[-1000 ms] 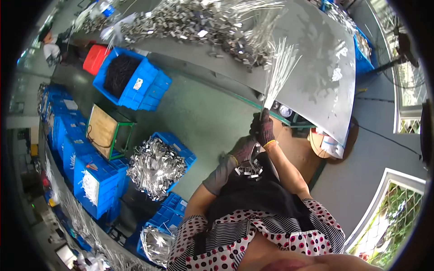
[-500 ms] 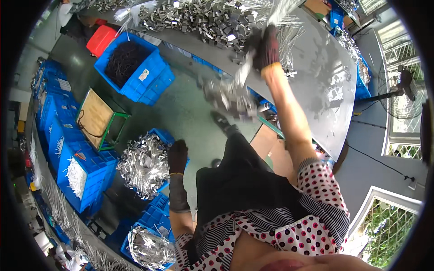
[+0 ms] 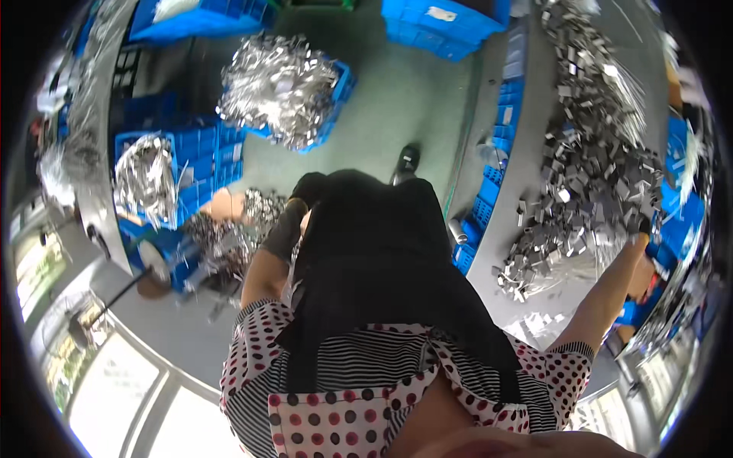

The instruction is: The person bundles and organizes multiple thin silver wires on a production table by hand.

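Observation:
On the grey table [image 3: 496, 256] to my right lies a long heap of small grey rectangular metallic-looking pieces [image 3: 588, 179], with pale thin strands among them. My right arm reaches out to the heap's outer edge. My right hand [image 3: 644, 226], in a dark glove with a yellow cuff, is small and partly hidden there; its fingers and anything in them cannot be made out. Close to the black apron [image 3: 374, 237], at my left side, hangs my left hand [image 3: 310, 185] in a dark glove. Its fingers blend into the apron, so their pose is unclear.
Ahead on the left, a blue crate [image 3: 343, 82] is heaped with silvery strand bundles [image 3: 282, 88]. Another blue crate [image 3: 195, 164] with similar bundles stands further left. More blue bins [image 3: 439, 30] stand ahead. Small blue baskets [image 3: 487, 198] line the table's near side. Green floor [image 3: 382, 114] lies between.
My body has turned, swinging the table to my right side. My right hand, earlier with a blurred bundle of strands and grey pieces hanging from it, is now at the heap's outer edge. My left hand is nearer the apron.

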`<state>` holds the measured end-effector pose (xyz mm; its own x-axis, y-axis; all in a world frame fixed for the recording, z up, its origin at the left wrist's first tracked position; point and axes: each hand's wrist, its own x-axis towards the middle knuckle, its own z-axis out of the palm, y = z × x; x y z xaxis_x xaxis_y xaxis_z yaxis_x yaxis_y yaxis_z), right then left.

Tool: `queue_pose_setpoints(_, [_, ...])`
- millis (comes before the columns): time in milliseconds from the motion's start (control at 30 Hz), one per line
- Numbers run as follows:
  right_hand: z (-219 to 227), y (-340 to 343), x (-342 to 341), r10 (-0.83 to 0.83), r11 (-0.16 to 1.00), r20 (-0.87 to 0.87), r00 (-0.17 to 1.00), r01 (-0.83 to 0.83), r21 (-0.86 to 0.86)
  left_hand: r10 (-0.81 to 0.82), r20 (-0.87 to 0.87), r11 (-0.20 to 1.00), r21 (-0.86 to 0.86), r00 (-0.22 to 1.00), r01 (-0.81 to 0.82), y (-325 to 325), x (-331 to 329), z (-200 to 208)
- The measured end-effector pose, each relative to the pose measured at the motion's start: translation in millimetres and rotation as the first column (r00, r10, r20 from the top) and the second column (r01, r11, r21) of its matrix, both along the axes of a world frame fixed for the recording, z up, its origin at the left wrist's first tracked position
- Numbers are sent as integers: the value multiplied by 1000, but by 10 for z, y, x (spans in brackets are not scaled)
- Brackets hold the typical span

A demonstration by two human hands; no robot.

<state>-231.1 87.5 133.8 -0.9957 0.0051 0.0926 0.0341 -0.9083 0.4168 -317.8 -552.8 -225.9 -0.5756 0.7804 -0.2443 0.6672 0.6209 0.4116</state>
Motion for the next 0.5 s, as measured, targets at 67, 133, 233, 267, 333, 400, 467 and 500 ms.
queue_pose_setpoints(67, [-27, -322, -188, 2, 977, -49, 999, -12, -211, 88, 5, 996, 7, 996, -88, -25, 132, -30])
queue_pose_setpoints(133, [-139, -283, -370, -41, 921, -82, 996, 5, -390, 146, 10, 988, 39, 989, -146, 67, 252, -88])
queue_pose_setpoints(233, [-121, 202, -267, -123, 779, -109, 986, 28, -627, 240, 110, 965, 80, 964, -250, 113, 345, -98])
queue_pose_setpoints(267, [-92, 275, -184, -155, 716, -107, 982, 37, -697, 361, 319, 924, 6, 876, -383, 82, 377, -124])
queue_pose_setpoints(333, [-125, 771, -14, -242, 565, -99, 965, 57, -823, 470, 497, 866, -102, 729, -489, -9, 298, -149])
queue_pose_setpoints(400, [-30, 1372, 301, -318, 400, -72, 945, 65, -914, 198, 30, 974, -121, 980, -193, -219, 245, -331])
queue_pose_setpoints(467, [428, 2749, 725, -434, 310, -59, 899, 87, -947, 585, 166, 810, -177, 794, -559, 246, -176, -335])
queue_pose_setpoints(500, [1217, 3487, 1060, -473, 299, -73, 878, 83, -951, 707, 161, 703, -46, 689, -710, 450, -333, -548])
